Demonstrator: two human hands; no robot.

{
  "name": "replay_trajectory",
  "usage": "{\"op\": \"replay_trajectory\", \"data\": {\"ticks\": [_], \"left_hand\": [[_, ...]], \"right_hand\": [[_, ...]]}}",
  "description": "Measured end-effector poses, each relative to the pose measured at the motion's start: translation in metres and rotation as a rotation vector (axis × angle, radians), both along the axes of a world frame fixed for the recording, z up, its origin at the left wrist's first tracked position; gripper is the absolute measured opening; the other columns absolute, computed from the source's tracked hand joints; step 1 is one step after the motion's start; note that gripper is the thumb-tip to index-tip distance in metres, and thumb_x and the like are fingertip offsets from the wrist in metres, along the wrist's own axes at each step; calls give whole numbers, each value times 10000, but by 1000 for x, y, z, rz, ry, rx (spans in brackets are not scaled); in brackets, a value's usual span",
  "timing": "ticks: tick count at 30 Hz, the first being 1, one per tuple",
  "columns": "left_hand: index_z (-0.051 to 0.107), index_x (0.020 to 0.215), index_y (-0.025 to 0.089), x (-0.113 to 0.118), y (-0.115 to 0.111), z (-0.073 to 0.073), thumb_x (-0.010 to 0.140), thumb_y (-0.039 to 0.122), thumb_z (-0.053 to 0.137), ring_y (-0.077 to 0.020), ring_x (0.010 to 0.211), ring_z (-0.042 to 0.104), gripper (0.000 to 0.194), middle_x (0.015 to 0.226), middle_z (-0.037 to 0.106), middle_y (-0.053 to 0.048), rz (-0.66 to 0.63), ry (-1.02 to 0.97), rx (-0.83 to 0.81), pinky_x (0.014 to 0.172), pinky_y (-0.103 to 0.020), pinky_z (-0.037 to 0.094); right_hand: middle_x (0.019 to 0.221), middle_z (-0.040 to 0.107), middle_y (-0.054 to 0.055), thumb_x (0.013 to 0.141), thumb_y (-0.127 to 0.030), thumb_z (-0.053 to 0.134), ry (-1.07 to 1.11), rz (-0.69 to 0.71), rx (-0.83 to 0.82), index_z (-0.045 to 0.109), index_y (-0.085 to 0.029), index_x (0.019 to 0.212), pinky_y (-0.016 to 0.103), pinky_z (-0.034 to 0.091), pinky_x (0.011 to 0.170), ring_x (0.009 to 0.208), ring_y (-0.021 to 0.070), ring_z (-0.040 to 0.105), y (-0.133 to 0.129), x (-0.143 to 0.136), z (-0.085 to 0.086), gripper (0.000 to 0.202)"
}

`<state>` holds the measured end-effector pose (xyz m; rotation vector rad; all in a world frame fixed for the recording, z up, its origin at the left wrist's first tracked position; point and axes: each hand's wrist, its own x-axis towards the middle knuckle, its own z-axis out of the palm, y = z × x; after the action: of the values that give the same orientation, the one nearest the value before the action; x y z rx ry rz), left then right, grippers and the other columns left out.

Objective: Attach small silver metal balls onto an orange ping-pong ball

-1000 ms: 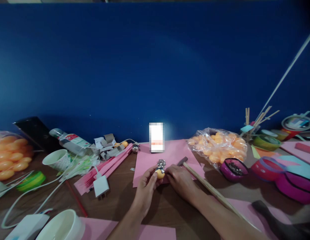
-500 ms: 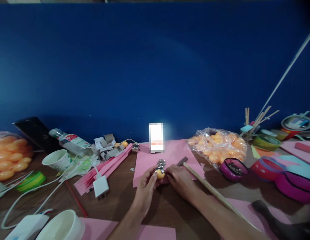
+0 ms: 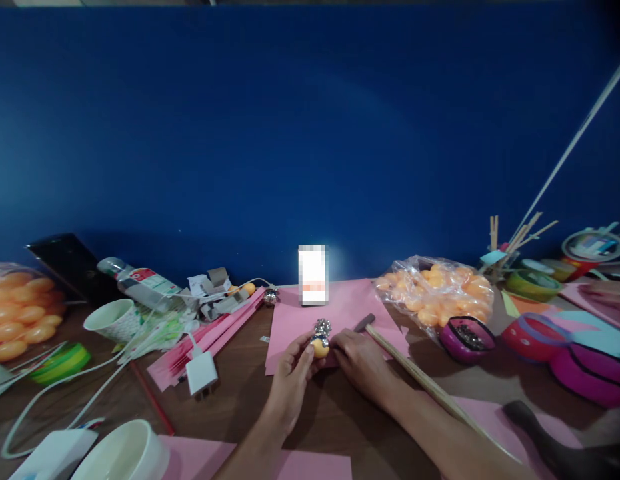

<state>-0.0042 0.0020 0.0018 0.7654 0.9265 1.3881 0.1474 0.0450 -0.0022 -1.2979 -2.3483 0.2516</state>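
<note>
My left hand (image 3: 294, 373) is closed round a small orange ball (image 3: 320, 347) with a cluster of shiny silver pieces (image 3: 323, 327) on its top. Just to the right, my right hand (image 3: 361, 363) rests with curled fingers near the ball; its fingertips are too small to show what they hold, if anything. Both hands are over the near edge of a pink sheet (image 3: 290, 327) on the brown table. A hammer (image 3: 415, 373) lies beside my right hand, its head on the pink sheet and its handle passing behind my forearm.
Bagged orange balls (image 3: 440, 293) and a purple bowl of metal pieces (image 3: 467, 339) stand right. A white charger (image 3: 201, 373), paper cup (image 3: 113, 320) and bottle (image 3: 145, 283) lie left. A white cup (image 3: 125, 453) stands near left. Another person's blurred hand (image 3: 607, 297) shows far right.
A blurred hand of another person has come in at the far right, over the pink sheets. My own hands and the ball have hardly moved.
</note>
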Motion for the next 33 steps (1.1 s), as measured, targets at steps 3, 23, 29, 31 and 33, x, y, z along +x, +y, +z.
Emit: {"op": "replay_trajectory", "data": {"ticks": [3,23,29,31,33], "left_hand": [[580,1067,184,0,0,0,727,303,595,-197,931,576,360,1086,588,-87,-2,-1,3,818,-336,480],[598,1051,180,0,0,3,696,315,626,-203,919,586,381,1082,598,-95,11,-9,-10,817,-342,482],[576,1090,189,1,0,3,713,311,609,-201,926,584,398,1095,593,-92,4,-8,-2,810,-336,485],[584,1076,194,1,0,2,706,316,615,-198,919,586,391,1092,596,-87,9,-12,-4,804,-333,486],[595,1052,190,1,0,1,702,318,618,-196,919,584,373,1091,595,-87,9,-15,-3,800,-326,486]], "right_hand": [[837,601,25,827,-173,417,11,4,-1,593,-189,872,211,375,688,780,128,555,0,0,1,182],[839,600,25,825,-169,420,3,-5,5,592,-192,869,212,372,702,788,127,553,0,0,-2,179],[848,601,36,839,-185,407,-10,-3,-9,599,-183,887,208,380,708,799,126,559,0,-1,1,198],[847,601,33,835,-186,415,-7,-4,-8,600,-187,885,208,379,709,799,126,558,0,-1,1,192],[841,601,29,832,-181,418,-4,-3,-13,599,-190,885,207,379,708,799,126,557,0,-1,1,188]]}}
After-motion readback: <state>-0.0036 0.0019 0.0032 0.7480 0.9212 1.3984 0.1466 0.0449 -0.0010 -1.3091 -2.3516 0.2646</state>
